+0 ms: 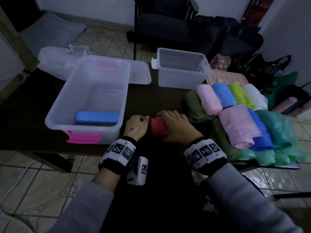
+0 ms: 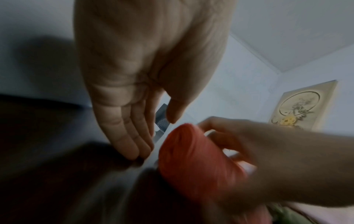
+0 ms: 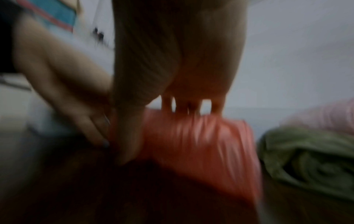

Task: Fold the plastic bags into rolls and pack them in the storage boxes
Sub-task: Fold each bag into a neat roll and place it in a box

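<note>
Both hands work one red bag roll (image 1: 159, 126) on the dark worktop (image 1: 27, 118): the right hand (image 1: 180, 127) curls over it, the left hand (image 1: 135, 126), fingers straight, touches its end.

Both arms wear loose grey sleeves (image 1: 87, 207) ending short of the wrists. Just beyond each cuff sits a black wristband (image 1: 116, 165) ringed with white blocks printed with black square codes (image 1: 204, 151). A white camera housing (image 1: 140, 170) hangs beside the left wristband.
</note>
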### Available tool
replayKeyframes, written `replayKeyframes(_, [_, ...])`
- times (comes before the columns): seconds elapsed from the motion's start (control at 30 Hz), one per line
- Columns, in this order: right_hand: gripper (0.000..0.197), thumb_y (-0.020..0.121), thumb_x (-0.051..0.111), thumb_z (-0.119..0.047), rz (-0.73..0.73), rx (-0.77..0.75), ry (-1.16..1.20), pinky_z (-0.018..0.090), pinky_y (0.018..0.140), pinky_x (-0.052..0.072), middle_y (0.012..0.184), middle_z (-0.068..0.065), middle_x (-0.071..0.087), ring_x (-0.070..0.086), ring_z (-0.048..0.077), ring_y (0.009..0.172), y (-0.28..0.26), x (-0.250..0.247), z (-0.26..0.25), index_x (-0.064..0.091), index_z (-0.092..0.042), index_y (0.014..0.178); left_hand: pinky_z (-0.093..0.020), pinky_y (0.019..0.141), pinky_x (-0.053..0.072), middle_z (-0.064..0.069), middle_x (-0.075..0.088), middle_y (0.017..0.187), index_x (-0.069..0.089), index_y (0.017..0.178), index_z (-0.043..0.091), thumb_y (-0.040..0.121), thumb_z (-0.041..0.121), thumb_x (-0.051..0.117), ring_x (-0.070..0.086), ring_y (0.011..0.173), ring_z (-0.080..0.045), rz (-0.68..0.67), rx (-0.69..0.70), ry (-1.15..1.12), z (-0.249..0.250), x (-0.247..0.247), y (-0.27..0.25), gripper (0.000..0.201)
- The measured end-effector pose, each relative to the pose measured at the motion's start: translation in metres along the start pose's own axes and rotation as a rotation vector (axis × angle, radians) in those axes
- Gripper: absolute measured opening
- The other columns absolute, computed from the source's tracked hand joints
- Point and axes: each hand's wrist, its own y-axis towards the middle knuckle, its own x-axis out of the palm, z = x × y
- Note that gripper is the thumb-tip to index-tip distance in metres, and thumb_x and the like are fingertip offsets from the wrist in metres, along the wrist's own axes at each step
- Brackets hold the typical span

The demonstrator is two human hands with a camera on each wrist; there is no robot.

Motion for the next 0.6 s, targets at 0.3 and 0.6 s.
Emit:
replayKeyframes(0.3, [0.058, 0.085, 0.061, -0.036, 0.005, -0.009, 0.045, 0.036, 0.096, 0.035, 0.133, 0.003, 0.043, 0.041, 0.022, 0.122, -0.045, -0.007, -0.003, 0.039, -0.020, 0.136, -0.040, 0.103, 0.043, -0.015, 0.057, 0.129, 0.050, 0.132, 0.007, 0.090, 0.033, 0.060, 0.056, 0.116, -0.028, -0.135, 0.020, 0.098, 0.011, -0.001, 0.013, 0.051])
replayKeyframes(0.6, [0.082, 0.075, 0.071, -0.039, -0.097, 0.003, -0.050, 0.041, 0.102, 0.029, 0.141, 0.004, 0.035, 0.030, 0.024, 0.132, -0.046, 0.005, -0.006, 0.029, -0.016, 0.141, -0.025, 0.076, 0.040, -0.011, 0.063, 0.115, 0.062, 0.110, 0.009, 0.088, 0.025, 0.063, 0.058, 0.099, -0.022, -0.200, 0.129, 0.332, 0.030, 0.016, 0.013, 0.027])
